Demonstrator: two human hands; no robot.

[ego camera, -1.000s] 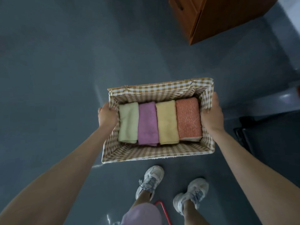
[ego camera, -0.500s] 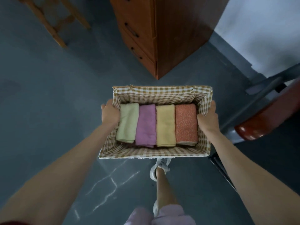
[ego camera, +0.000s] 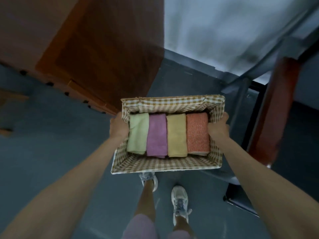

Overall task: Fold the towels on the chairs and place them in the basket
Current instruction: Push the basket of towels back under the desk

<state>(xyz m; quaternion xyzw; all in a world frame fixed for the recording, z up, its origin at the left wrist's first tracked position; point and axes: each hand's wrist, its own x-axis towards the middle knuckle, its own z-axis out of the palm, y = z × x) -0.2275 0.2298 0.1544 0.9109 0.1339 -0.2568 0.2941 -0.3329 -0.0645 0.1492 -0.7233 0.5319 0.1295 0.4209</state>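
Holding basket (ego camera: 165,101) at centre frame, four folded towels (ego camera: 157,135) inside.
Left hand (ego camera: 119,125) and right hand (ego camera: 218,127) gripped side walls, fingers (ego camera: 123,122) curled over rims; clipping the chair (ego camera: 269,109) at right could have tipped towels out.

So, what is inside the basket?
Four folded towels lie side by side in the basket: green towel, purple towel, yellow towel, orange towel. They hide its floor; anything beneath cannot be seen.
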